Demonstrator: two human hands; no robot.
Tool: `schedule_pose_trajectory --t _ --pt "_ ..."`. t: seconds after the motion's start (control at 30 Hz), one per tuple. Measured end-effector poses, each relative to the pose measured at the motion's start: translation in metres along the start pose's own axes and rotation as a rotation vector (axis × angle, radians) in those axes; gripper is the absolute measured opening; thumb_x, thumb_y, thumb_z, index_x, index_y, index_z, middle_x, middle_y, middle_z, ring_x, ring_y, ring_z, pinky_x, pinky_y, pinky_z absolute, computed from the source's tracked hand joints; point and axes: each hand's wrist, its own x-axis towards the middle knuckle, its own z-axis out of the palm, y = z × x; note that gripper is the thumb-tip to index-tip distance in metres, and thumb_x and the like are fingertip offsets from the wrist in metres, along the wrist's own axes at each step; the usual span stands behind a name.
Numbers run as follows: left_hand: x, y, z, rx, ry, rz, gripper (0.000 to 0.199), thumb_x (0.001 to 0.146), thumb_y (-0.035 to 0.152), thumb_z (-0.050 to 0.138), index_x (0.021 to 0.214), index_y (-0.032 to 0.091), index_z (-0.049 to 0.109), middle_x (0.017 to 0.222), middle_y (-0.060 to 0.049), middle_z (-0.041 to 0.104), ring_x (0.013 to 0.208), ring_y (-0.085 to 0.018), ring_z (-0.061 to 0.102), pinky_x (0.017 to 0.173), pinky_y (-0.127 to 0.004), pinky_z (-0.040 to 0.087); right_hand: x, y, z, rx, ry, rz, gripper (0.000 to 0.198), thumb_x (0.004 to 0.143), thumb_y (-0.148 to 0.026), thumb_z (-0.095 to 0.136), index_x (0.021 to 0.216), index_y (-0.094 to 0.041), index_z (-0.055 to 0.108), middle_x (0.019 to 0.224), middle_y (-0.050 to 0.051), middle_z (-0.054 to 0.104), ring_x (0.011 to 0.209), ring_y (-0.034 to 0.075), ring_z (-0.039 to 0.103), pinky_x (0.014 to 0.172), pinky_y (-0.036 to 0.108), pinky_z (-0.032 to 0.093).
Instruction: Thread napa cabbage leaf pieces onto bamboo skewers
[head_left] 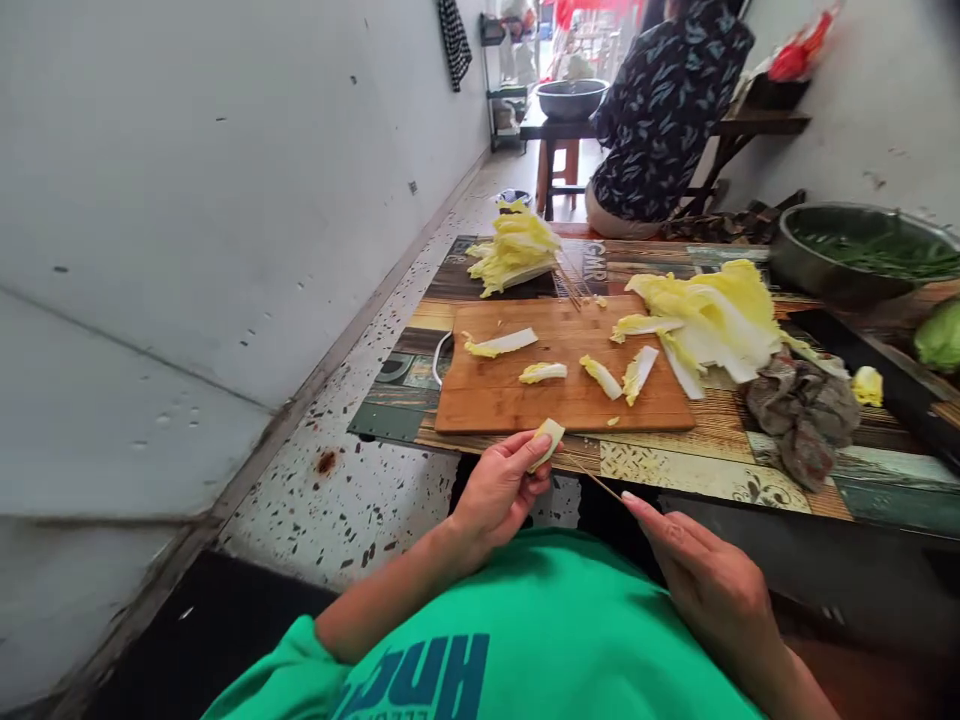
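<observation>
Pinched in my left hand [501, 488] is a small piece of napa cabbage [551, 440], just off the near edge of the cutting board [487, 400]. My right hand [705, 560] closes on one end of a thin wooden skewer [600, 484], whose other end points up and left towards that piece; I cannot tell whether it enters it. Several cut cabbage strips [501, 344] lie apart on the board. A pile of loose cabbage leaves [712, 315] overlaps the board's right side. Behind the board, a stack of cabbage pieces [517, 245] lies beside several skewers [571, 285].
A crumpled cloth [802, 410] and a large dark knife [885, 370] lie at the right of the table. Beyond them stand a metal bowl of greens [862, 250] and a green cabbage [941, 335]. A person in a patterned shirt [667, 110] sits behind, near another bowl [571, 98].
</observation>
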Motion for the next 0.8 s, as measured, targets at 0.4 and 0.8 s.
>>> schedule_pose_trajectory --t 0.4,0.8 --pt "-0.005 0.0 -0.01 -0.078 -0.041 -0.047 0.036 0.059 0.027 0.09 0.077 0.007 0.066 0.074 -0.003 0.061 0.05 0.0 0.038 0.039 -0.012 0.02 0.024 -0.02 0.011 -0.263 0.042 -0.216 0.04 0.102 -0.015 0.046 0.137 -0.026 0.06 0.08 -0.002 0.071 0.059 0.008 0.064 0.055 0.02 0.04" --pt "-0.004 0.0 -0.005 -0.077 -0.099 -0.11 0.034 0.059 0.026 0.09 0.076 0.007 0.067 0.07 -0.002 0.057 0.05 0.0 0.033 0.039 -0.01 0.02 0.024 -0.02 0.006 -0.383 0.064 -0.196 0.037 0.105 -0.024 0.039 0.13 -0.026 0.067 0.065 -0.005 0.061 0.045 0.007 0.051 0.048 0.025 0.029"
